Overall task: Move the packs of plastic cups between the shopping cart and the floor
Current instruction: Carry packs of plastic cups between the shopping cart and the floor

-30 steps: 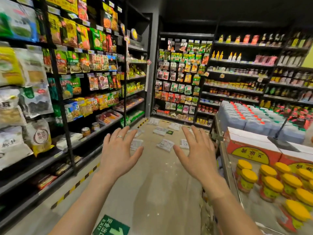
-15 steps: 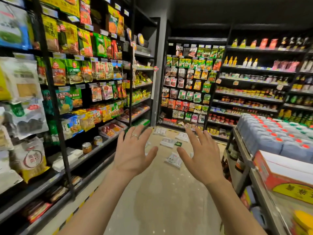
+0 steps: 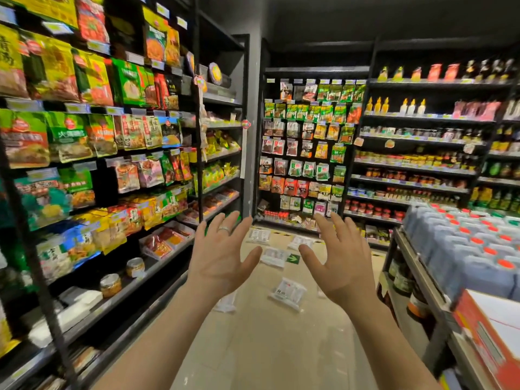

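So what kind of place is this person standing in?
Most likely a small grocery shop aisle: shelves crowded with snack packets, price labels along the shelf edges, and rows of sauce bottles on the right.

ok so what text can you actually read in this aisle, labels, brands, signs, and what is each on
"火锅", then blurred characters: green packet on the left shelves.
"清汤", probably: yellow packet at the top left edge.
No words, only an arrow: green floor sticker.
Too small or blurred to read: packs on the floor, price tags, shelf bottles.
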{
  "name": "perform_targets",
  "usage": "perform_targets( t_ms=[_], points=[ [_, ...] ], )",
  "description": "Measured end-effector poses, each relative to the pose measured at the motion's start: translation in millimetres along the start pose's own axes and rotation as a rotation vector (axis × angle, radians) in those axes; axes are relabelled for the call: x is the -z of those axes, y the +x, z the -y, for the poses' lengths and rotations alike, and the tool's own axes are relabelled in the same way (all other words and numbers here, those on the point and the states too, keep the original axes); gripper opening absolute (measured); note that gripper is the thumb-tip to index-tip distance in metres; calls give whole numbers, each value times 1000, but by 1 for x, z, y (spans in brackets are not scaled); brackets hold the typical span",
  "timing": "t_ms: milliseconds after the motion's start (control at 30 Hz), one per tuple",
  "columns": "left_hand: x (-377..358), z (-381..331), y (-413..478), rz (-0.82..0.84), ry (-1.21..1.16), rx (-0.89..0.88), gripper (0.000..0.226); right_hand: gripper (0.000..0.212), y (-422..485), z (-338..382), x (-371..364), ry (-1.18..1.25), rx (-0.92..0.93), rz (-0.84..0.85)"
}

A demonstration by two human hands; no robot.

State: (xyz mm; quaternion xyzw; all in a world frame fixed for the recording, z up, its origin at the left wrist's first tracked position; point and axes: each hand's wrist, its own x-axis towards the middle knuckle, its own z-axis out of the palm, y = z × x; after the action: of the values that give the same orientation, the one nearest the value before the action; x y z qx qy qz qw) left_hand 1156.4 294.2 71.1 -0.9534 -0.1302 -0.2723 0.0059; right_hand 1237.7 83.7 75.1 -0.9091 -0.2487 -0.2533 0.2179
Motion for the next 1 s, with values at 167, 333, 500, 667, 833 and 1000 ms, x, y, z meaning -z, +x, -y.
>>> perform_targets(
  t_ms=[167, 333, 500, 667, 833, 1000],
  points=[
    [-44, -10, 94, -38, -9, -10, 84, 72, 91, -40, -32, 27, 9, -19],
    [-81, -12, 158, -76, -41, 9, 79, 73, 160, -71, -68, 11, 38, -34],
    [-118, -7, 205, -82, -34, 34, 74, 77, 206, -88, -106, 19, 54, -9],
    [-164, 14, 245, -71, -48, 53, 72, 73, 249, -99, -153, 34, 53, 41],
    [-215, 54, 293, -52, -41, 89, 70, 70, 301, -100, -219, 40, 55, 89],
    [-273, 107, 362, -45, -27, 110, 65, 72, 372, -91, -300, 55, 65, 136]
  ],
)
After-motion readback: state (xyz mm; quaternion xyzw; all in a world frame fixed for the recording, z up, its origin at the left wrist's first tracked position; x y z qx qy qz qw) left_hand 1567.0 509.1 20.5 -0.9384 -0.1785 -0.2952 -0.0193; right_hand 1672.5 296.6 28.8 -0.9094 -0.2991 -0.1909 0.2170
